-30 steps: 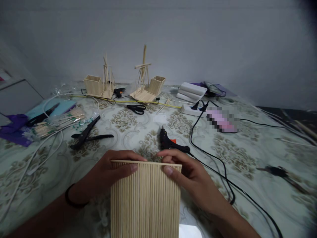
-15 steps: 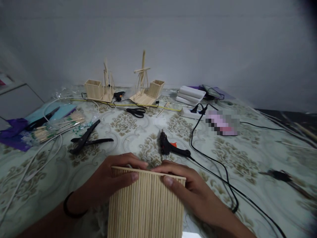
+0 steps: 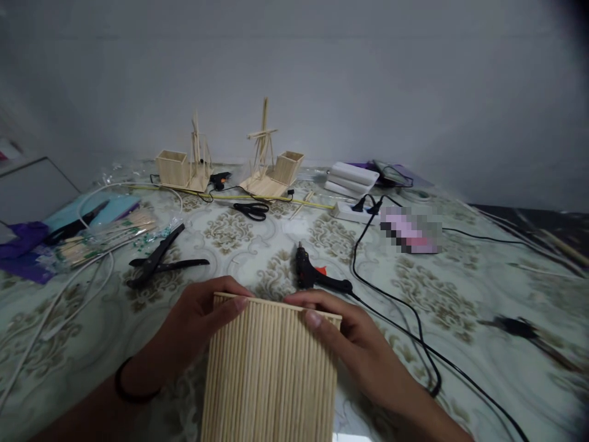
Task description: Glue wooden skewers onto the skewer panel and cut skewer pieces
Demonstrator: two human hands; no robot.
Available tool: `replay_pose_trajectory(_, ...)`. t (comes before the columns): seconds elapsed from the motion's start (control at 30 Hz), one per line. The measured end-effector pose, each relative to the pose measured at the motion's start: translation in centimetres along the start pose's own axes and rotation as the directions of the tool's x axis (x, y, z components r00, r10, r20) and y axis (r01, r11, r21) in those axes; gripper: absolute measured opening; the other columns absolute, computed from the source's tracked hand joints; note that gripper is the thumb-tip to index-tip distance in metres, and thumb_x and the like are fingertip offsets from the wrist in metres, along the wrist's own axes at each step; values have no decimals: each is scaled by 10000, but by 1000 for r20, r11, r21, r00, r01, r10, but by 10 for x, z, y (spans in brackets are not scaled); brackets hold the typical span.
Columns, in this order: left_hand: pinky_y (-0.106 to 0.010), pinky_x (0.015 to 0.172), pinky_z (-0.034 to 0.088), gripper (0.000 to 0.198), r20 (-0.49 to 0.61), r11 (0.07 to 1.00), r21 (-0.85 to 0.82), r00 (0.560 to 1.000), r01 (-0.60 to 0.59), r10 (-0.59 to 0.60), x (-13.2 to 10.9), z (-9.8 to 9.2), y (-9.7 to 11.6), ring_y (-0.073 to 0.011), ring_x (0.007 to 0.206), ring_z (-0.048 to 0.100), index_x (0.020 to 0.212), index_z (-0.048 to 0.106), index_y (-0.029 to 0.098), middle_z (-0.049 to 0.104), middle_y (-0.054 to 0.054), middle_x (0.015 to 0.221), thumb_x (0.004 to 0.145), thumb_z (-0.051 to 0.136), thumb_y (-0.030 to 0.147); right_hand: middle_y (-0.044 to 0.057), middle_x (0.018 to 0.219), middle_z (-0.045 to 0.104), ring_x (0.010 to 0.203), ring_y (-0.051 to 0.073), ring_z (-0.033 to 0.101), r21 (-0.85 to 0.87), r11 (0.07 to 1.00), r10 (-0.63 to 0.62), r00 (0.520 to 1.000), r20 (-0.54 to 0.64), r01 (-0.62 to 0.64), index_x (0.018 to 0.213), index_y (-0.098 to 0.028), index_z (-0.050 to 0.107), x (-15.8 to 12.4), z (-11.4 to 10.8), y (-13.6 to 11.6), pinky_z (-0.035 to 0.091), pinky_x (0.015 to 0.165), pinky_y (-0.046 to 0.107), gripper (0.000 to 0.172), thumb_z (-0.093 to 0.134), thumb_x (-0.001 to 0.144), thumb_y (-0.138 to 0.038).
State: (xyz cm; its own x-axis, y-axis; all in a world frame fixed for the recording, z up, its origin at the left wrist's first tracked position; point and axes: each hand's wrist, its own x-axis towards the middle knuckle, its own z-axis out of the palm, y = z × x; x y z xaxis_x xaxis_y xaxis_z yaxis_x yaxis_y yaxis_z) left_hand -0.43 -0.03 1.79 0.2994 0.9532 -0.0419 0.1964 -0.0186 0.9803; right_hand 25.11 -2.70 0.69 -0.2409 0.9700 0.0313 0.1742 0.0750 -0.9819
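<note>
– Wood panel (image 3: 271, 374): position and hold?

– Low in the head view, directly before the person, over the patterned counter (image 3: 271, 233); whether its lower end rests there, cannot tell. Left hand (image 3: 209, 310) pinches the top edge at left, thumb on the near face, fingers behind. Right hand (image 3: 350, 334) pinches likewise, toward the right.

– Edge detail?

– Thin stick (image 3: 276, 304) runs across the top of the panel's sticks. Stretch between the thumbs is unpinched. Glue beneath: not visible.

– Handling, your judgement?

– Squeeze evenly, thumbs opposite fingers, so the thin stick sits flush. Check the middle and right end for gaps. Avoid flexing; joints could part. Glue gun (image 3: 317, 270) lies just beyond the right hand; treat its nozzle as hot.
</note>
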Motion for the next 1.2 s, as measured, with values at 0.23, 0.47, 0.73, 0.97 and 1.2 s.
replay_pose_trajectory(0.23,-277,649,426,348,-3,1000,10,1000,-5,5,0,0,-3,-186,734,584,851,807,201,704,-35,783,910,733,535,33,942,772,865,206,695,-28,998,-57,998,-29,57,1077,-314,851,0,0,0,544,827,316,300,640,1023,-520)
replay_pose_trajectory(0.47,-261,645,443,293,-101,994,-112,995,11,-23,5,1,-3,-171,720,564,880,802,211,681,-14,763,873,785,504,33,943,745,844,199,668,-33,999,-28,991,-134,24,1049,-308,853,-1,-1,5,496,740,294,331,649,1009,-565)
replay_pose_trajectory(0.73,-236,589,403,271,-161,995,-90,986,-48,33,5,-5,-7,-141,665,500,763,720,204,584,20,691,903,757,433,16,923,676,771,172,613,98,992,85,990,-113,-74,1167,-322,793,-1,-1,4,467,641,252,364,688,970,-610)
replay_pose_trajectory(0.97,-235,602,422,236,-283,989,-107,956,-106,72,8,-2,-10,-142,666,528,729,714,200,614,18,695,838,792,395,-14,800,580,714,146,510,143,990,21,986,-163,2,945,-268,724,2,0,9,404,617,230,310,713,965,-576)
replay_pose_trajectory(1.2,-252,675,448,207,-386,989,-118,922,-90,38,12,-4,-17,-157,734,566,775,754,208,676,10,751,839,801,400,-16,790,609,735,149,548,252,967,20,972,-233,40,941,-245,710,4,-2,18,419,669,255,279,749,959,-521)
